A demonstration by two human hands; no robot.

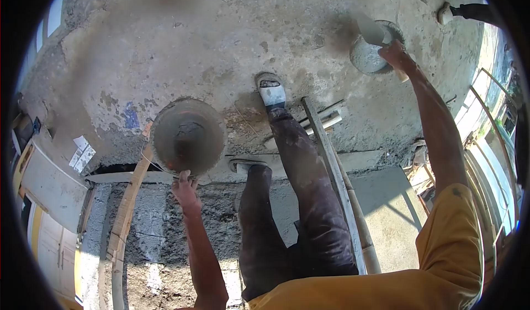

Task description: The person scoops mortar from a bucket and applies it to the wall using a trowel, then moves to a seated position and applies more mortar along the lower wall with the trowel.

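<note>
Trowel is jutting from the clenched right hand at the small bucket; the left hand is touching the large bucket at its rim, whether gripping I cannot tell.

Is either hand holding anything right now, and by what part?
The right hand holds a trowel by its handle. The left hand is at the near rim of the larger bucket; whether it grips there, I can't tell.
</note>
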